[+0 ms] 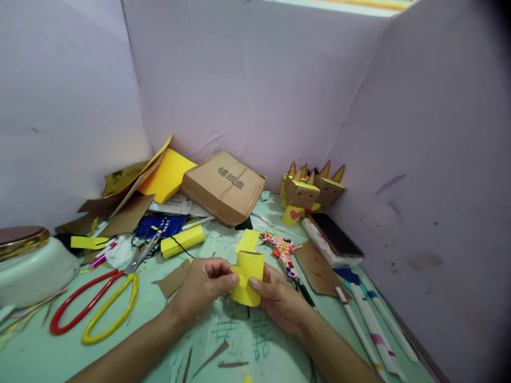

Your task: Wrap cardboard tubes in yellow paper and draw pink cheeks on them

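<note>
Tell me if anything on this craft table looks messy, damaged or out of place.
The green tabletop is scribbled with marker writing and strewn with torn cardboard scraps. A flattened cardboard box leans askew at the back. Both hands, left and right, hold a yellow paper piece, which looks intact.

Two hands meet on a rolled yellow paper piece (pixel 246 284) at the surface's centre; red-and-yellow-handled scissors (pixel 96 300) lie at nine o'clock, a flattened brown cardboard box (pixel 223 186) at twelve, white marker pens (pixel 369 324) at four.
</note>
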The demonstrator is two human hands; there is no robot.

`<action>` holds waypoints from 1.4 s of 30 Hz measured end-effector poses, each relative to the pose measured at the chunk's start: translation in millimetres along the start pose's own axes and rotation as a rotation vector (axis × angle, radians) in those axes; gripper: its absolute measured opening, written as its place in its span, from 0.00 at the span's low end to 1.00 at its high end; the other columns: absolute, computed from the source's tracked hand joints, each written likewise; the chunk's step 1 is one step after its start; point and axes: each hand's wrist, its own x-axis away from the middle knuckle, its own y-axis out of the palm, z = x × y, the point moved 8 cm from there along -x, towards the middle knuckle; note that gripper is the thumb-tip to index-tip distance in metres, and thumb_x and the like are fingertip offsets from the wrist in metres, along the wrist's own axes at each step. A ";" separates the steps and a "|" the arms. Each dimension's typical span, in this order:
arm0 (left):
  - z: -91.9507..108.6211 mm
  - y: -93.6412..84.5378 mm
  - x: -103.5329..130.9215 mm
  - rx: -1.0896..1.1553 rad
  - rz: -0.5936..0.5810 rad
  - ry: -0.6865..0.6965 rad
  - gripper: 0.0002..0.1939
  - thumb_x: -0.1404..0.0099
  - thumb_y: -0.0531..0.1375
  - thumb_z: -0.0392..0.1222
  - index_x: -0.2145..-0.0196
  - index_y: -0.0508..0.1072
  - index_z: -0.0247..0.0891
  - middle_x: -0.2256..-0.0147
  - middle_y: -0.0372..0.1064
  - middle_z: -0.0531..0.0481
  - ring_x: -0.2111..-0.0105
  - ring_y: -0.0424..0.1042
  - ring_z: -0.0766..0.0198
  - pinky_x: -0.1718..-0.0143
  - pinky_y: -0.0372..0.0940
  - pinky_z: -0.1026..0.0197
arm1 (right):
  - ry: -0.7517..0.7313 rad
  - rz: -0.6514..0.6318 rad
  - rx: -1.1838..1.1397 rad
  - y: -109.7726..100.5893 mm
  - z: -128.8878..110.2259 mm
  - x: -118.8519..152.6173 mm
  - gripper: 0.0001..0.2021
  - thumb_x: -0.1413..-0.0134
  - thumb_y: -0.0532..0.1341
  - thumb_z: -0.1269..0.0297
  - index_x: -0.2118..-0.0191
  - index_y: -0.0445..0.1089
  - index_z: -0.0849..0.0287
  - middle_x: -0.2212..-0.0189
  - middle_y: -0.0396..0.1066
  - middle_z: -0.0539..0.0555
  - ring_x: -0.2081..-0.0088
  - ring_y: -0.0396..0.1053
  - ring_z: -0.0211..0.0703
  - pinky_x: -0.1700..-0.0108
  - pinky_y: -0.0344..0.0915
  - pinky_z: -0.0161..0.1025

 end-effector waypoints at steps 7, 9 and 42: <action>5.3 4.3 7.5 -0.171 0.051 -0.034 0.07 0.59 0.63 0.38 0.87 0.69 0.35 0.87 0.63 0.56 0.83 0.60 0.68 0.80 0.57 0.66 | 0.014 -0.022 -0.090 13.7 2.5 0.1 0.19 0.68 0.64 0.74 0.62 0.70 0.61 0.67 0.74 0.52 0.65 0.70 0.44 0.65 0.61 0.36; 4.7 4.0 6.9 -0.192 0.062 -0.023 0.07 0.59 0.62 0.38 0.88 0.68 0.36 0.87 0.62 0.56 0.83 0.60 0.69 0.81 0.56 0.66 | -0.006 -0.032 -0.085 14.9 0.8 0.2 0.19 0.67 0.65 0.73 0.62 0.70 0.61 0.68 0.74 0.52 0.65 0.69 0.44 0.65 0.61 0.35; -12.7 17.7 -2.8 0.015 -0.118 0.018 0.20 0.54 0.62 0.42 0.63 0.65 0.34 0.63 0.71 0.41 0.64 0.72 0.54 0.62 0.67 0.55 | 0.073 0.009 -0.184 10.6 10.3 -0.9 0.21 0.51 0.60 0.50 0.57 0.70 0.62 0.65 0.75 0.59 0.62 0.72 0.50 0.58 0.66 0.44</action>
